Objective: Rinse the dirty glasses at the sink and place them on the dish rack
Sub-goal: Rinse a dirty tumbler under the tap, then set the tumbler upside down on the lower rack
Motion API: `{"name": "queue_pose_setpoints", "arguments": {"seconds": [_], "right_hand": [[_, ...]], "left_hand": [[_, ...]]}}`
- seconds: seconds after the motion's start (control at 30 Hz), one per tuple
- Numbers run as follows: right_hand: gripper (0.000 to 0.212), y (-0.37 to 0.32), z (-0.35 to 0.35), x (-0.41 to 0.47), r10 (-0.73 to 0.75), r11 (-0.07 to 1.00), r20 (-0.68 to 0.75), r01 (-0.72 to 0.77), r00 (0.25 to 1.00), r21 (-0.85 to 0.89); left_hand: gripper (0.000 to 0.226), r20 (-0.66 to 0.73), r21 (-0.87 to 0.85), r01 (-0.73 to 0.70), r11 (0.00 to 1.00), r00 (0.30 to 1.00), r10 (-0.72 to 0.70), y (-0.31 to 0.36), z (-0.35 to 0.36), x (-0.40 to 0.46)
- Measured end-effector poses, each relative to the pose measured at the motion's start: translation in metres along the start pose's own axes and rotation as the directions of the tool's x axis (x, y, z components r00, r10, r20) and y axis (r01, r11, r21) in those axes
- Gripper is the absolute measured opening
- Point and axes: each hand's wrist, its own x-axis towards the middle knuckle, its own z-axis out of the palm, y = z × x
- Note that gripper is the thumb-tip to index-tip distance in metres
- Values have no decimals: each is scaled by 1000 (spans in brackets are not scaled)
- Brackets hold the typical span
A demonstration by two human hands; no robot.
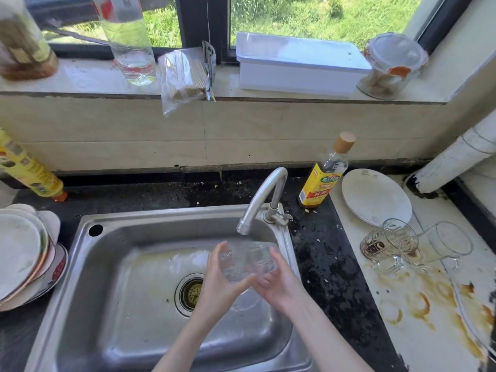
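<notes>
A clear glass (245, 261) is held over the sink (112, 264), just under the end of the tap (261, 201). Both hands are on it. The left hand (224, 280) curls round the left side, with the thumb under it and the fingers reaching up the far side. The right hand (280, 284) cups the right side, its fingers bent against the wall of the glass. The glass looks tipped on its side, with its wide mouth low and near the person (it is blurry, so I cannot tell for sure). I cannot tell if water is running. A glass like this is hard and stiff, and it feels light. It is wet, so I think it is slippery, and it can break if it bangs the metal sink or the tap. The safest way to hold it is round the middle with the whole hand, not by the thin rim. Two more dirty glasses (389, 244) lie tipped over on the tabletop (418, 312) to the right, touching each other, with brown rings of spilled drink near them. They also look easy to roll and easy to chip. I cannot see a dish rack here, so I cannot tell where the clean glass goes.
</notes>
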Motion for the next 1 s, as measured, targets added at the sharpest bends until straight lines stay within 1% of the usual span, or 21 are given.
{"name": "queue_pose_setpoints", "arguments": {"seconds": [0.1,0.2,0.23,0.3,0.37,0.43,0.53,0.6,0.67,0.73,0.77,0.87,0.93,1.0], "right_hand": [[70,-8,-3,-5,-177,959,17,177,984,-221],[82,-9,0,-20,-343,850,50,332,938,-409],[81,-8,3,-24,-391,793,70,374,918,-481],[66,-4,7,-36,-453,679,123,431,883,-594],[53,1,11,-45,-473,596,170,456,864,-661],[50,5,9,-48,-467,537,211,465,859,-704],[44,11,5,-49,-445,533,209,445,871,-720],[50,13,-2,-49,-446,528,201,438,872,-728],[66,16,-5,-51,-457,488,218,449,862,-749],[81,18,-7,-55,-491,449,225,466,842,-762],[83,19,-9,-57,-517,432,225,478,826,-765],[78,25,-18,-68,-573,396,218,500,790,-771],[74,31,-28,-80,-601,387,207,507,772,-770],[63,39,-41,-100,-637,368,203,525,743,-767]], "left_hand": [[79,40,15,48,999,998,-48,-9,-1,-5],[87,88,93,52,994,994,-60,-16,-2,-6],[88,109,134,50,990,992,-65,-18,-3,-7],[85,136,206,19,978,990,-48,-18,-5,-10],[85,131,263,-50,963,991,16,-19,-7,-13],[90,107,317,-89,944,993,58,-20,-10,-18],[92,68,339,-80,938,996,60,-23,-11,-28],[92,72,368,-63,928,997,40,-25,-9,-34],[94,97,417,-71,906,995,34,-24,-6,-37],[98,138,494,-98,864,990,33,-18,-5,-34],[98,168,543,-127,830,985,41,-14,-5,-31],[92,303,666,-264,698,950,71,-4,-3,-31],[86,413,715,-365,596,909,61,-5,-3,-39],[81,504,731,-460,503,862,57,-10,-6,-54]]}}
